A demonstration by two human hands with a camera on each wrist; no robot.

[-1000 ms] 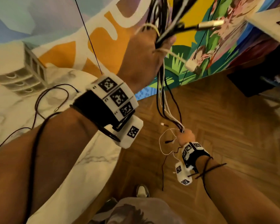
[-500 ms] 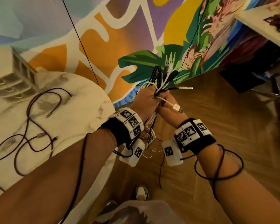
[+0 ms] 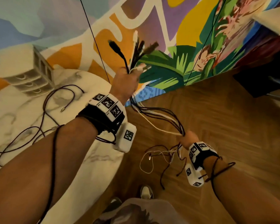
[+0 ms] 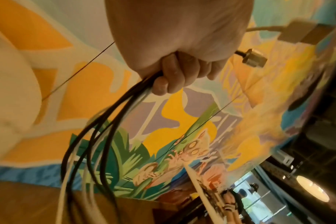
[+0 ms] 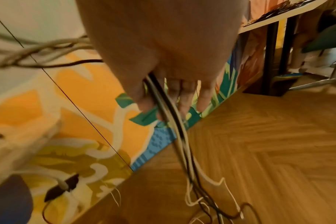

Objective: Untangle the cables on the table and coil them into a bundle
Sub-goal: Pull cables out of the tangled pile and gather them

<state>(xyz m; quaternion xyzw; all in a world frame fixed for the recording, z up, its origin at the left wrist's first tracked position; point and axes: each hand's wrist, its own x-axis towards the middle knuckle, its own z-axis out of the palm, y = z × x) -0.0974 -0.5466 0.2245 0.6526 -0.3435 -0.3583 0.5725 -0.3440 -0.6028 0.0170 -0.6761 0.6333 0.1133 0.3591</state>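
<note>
My left hand (image 3: 126,80) is raised in front of the mural and grips a bundle of black and white cables (image 3: 158,117), with the plug ends (image 3: 136,50) fanning out above the fist. The strands run down and to the right to my right hand (image 3: 187,139), which pinches them lower down over the floor. Loose tails (image 3: 160,159) dangle below it. In the left wrist view the fingers (image 4: 175,72) curl round the cables (image 4: 90,136). In the right wrist view the strands (image 5: 175,121) pass between thumb and fingers (image 5: 184,97).
A dark cable (image 3: 44,110) lies looped on the round marble table (image 3: 90,159) at the left, beside a white drawer unit (image 3: 31,75). A painted wall (image 3: 168,29) stands behind. Wooden floor (image 3: 225,118) spreads to the right, with a desk (image 3: 275,21) at the top right.
Half a second ago both hands were together at the plug ends. My right hand has since slid down and right along the bundle, while my left hand rose.
</note>
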